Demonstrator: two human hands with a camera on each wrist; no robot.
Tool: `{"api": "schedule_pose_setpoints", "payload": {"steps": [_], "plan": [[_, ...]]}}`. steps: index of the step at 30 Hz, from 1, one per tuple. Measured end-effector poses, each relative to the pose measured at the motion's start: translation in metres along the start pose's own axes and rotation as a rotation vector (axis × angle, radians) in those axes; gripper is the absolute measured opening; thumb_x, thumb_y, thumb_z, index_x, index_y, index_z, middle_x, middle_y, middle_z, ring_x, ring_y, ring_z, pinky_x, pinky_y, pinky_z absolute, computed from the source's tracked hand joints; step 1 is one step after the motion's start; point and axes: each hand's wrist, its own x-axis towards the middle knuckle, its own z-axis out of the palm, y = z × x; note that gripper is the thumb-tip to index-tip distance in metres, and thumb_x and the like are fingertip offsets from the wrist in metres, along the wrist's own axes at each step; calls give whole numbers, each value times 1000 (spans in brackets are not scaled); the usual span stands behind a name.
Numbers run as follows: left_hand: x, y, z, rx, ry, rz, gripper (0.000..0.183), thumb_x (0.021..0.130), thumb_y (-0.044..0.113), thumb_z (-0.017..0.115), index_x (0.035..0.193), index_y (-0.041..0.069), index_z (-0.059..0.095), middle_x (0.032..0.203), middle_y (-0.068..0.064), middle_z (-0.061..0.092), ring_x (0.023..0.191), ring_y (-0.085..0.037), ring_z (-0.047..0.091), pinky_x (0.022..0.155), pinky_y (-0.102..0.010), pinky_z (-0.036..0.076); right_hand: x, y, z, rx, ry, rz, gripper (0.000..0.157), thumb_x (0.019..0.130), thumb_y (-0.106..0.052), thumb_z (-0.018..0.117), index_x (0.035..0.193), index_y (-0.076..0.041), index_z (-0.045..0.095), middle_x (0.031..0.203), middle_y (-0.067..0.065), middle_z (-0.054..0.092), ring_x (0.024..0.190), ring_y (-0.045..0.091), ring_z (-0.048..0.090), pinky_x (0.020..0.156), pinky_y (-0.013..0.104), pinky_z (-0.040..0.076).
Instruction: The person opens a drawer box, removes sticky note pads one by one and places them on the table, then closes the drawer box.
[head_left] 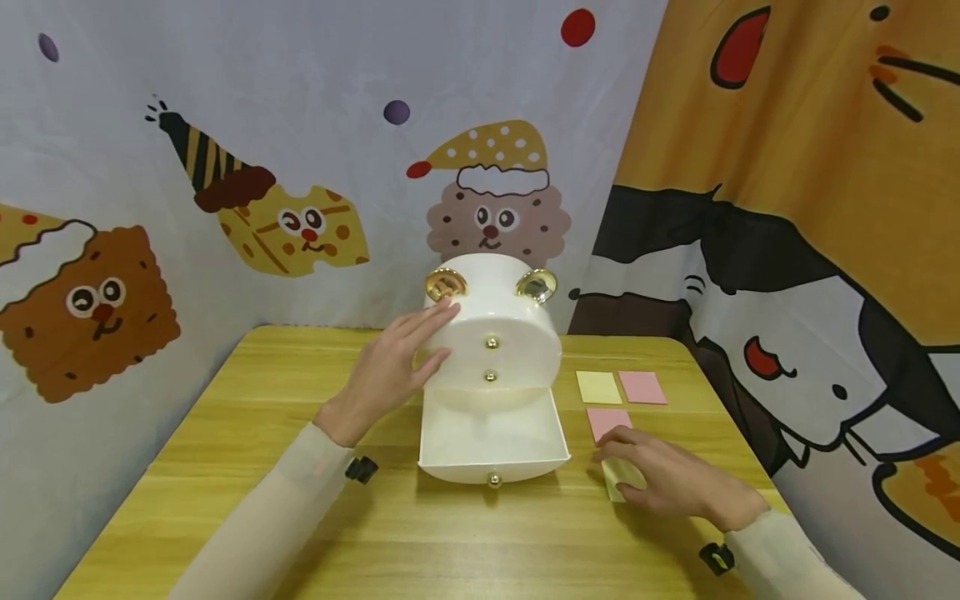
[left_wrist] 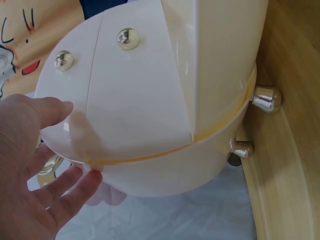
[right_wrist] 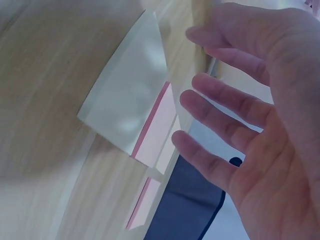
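A glossy white drawer box (head_left: 491, 300) with gold ears and ball knobs stands on the table. Its bottom drawer (head_left: 491, 429) is pulled out, and nothing shows inside it. My left hand (head_left: 384, 367) rests against the box's left side; in the left wrist view its thumb (left_wrist: 54, 111) lies by the front face and the fingers reach along the side. Over the nearest pale yellow sticky note pad (head_left: 615, 483) hovers my right hand (head_left: 671, 475). Its fingers (right_wrist: 215, 112) are spread and apart from that pad in the right wrist view.
Behind the near pad lies a pink sticky note pad (head_left: 607, 421). Farther back are another yellow pad (head_left: 598, 388) and a second pink pad (head_left: 642, 387), side by side. The wooden table (head_left: 225, 467) meets a cartoon-printed curtain (head_left: 315, 75) at the back and right.
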Motion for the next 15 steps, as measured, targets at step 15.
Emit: {"api": "schedule_pose_setpoints", "payload": {"steps": [15], "plan": [[-2,1,0,-2,-5,-4,71,111,24,83,176,20,54,182,-5,55,150,-41,69,96,-53,72,16,-16,-6,-9,62,-80,39,98,-4,88,132,-21,80,137,-7,75,124,15,75,102,41,70]]}}
